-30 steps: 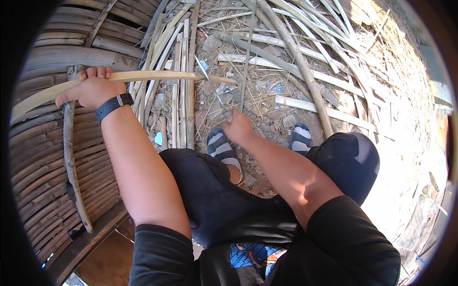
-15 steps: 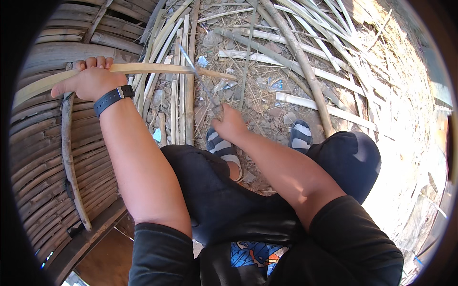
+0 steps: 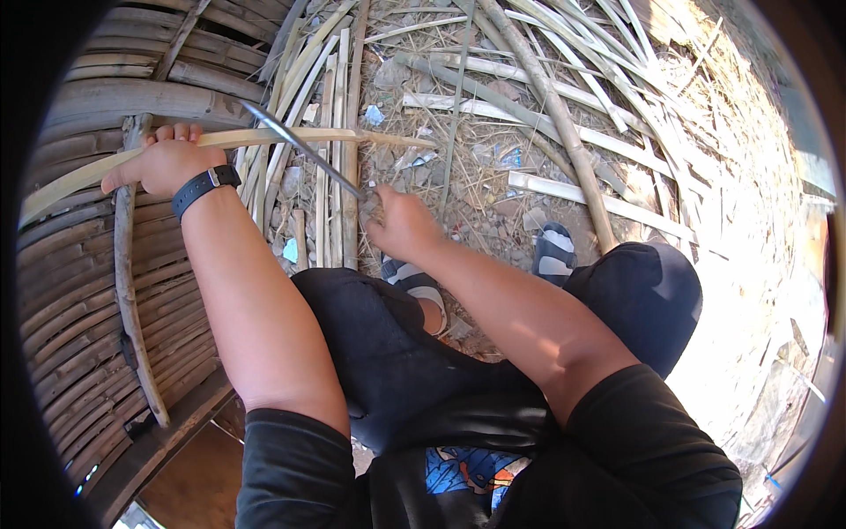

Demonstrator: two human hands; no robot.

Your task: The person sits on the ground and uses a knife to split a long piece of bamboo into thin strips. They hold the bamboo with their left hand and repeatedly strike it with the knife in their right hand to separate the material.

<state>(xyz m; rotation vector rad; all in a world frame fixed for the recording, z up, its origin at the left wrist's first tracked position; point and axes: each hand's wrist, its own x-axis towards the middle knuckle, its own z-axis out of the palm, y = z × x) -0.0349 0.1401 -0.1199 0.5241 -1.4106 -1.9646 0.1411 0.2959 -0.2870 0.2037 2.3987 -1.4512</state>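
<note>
A long pale bamboo strip point(image 3: 231, 138) runs from the left edge of the view toward the middle, bending slightly. My left hand point(image 3: 179, 166), with a dark watch on its wrist, is wrapped round the strip, thumb pointing left. The strip narrows to a thin, frayed end on the right. My right hand point(image 3: 404, 226) is closed round the handle of a long knife point(image 3: 315, 157), most of the handle hidden by the fingers. Its blade slants up and left, crossing over the strip to the right of my left hand. Whether the edge touches the strip I cannot tell.
Split bamboo strips point(image 3: 582, 137) and a bamboo pole point(image 3: 551, 97) lie on straw-strewn ground ahead and to the right. More upright-lying strips point(image 3: 337, 194) are near my sandalled foot point(image 3: 410, 278). A slatted bamboo wall point(image 3: 159, 291) stands close on the left.
My right hand and the knife have moved left and a little up, so the blade now crosses the strip nearer my left hand. The strip and left hand have dipped slightly.
</note>
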